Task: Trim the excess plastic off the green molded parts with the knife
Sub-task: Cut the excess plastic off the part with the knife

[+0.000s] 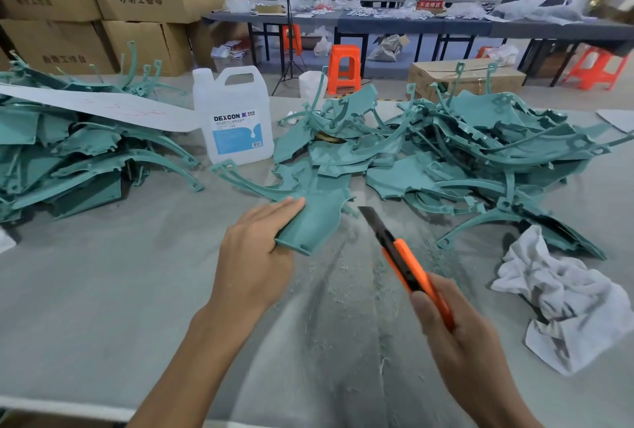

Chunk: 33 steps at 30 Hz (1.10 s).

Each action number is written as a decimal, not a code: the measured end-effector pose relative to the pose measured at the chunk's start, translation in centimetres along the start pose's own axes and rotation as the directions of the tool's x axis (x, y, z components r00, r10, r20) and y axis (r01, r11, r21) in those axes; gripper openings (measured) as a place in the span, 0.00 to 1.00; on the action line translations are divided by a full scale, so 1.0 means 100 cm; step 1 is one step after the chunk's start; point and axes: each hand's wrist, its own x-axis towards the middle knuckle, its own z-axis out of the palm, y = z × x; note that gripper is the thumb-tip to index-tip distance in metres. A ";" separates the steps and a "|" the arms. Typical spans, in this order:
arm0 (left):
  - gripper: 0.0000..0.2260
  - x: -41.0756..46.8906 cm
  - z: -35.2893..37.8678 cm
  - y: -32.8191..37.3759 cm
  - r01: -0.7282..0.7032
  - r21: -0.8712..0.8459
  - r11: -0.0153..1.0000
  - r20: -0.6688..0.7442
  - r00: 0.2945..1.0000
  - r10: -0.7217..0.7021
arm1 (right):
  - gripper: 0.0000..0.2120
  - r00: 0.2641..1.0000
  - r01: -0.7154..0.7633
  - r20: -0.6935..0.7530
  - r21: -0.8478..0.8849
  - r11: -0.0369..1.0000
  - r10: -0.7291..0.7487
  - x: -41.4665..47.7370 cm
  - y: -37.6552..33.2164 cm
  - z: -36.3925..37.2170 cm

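The right hand [456,335] curls round an orange-handled utility knife [408,263], its butt hidden in the palm. Nearer than the white plastic jug [233,118], the left hand [257,249] grips a flat green molded part [315,211], thumb out of sight.

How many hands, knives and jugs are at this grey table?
Orange-handled utility knife: 1
Bare hands: 2, left hand gripping a green molded plastic part, right hand gripping the knife
White plastic jug with blue label: 1
Total: 4
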 end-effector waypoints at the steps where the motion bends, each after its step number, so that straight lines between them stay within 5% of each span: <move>1: 0.28 -0.001 -0.001 0.000 0.000 0.002 1.000 0.004 1.000 0.000 | 0.06 1.000 -0.001 -0.021 0.012 1.000 0.001 -0.001 0.002 -0.002; 5: 0.28 0.004 -0.001 0.001 0.019 0.013 1.000 -0.001 1.000 -0.019 | 0.17 0.998 0.051 0.030 0.033 0.998 -0.052 -0.013 -0.013 0.000; 9: 0.28 0.003 -0.001 0.003 0.007 0.009 1.000 0.004 1.000 -0.007 | 0.06 1.000 0.026 -0.005 0.006 1.000 -0.026 -0.005 -0.006 0.002; 13: 0.28 0.002 -0.002 0.005 0.025 0.031 0.999 0.003 1.000 -0.025 | 0.12 0.998 0.054 0.008 0.044 0.998 -0.054 -0.010 -0.011 0.003; 18: 0.30 0.003 -0.004 0.008 0.008 0.045 0.999 0.012 1.000 -0.009 | 0.05 0.998 -0.044 -0.047 0.105 0.993 0.049 -0.004 -0.001 0.008; 22: 0.31 0.006 -0.003 0.008 0.003 0.061 0.998 0.010 1.000 -0.003 | 0.22 0.999 -0.034 0.027 0.128 0.991 0.031 -0.009 -0.004 0.009; 26: 0.29 0.004 -0.002 0.008 -0.024 0.069 0.997 0.019 1.000 0.023 | 0.12 0.991 -0.133 0.019 0.151 0.980 0.132 -0.001 0.008 0.010; 30: 0.28 0.001 0.001 0.014 -0.059 0.114 0.992 -0.012 0.998 0.061 | 0.21 0.954 -0.260 0.034 0.595 0.761 0.298 0.005 -0.008 0.019; 33: 0.29 -0.013 0.012 0.025 -0.151 0.202 0.968 -0.027 0.987 0.159 | 0.26 0.956 -0.260 0.095 0.710 0.654 0.277 0.016 -0.029 0.025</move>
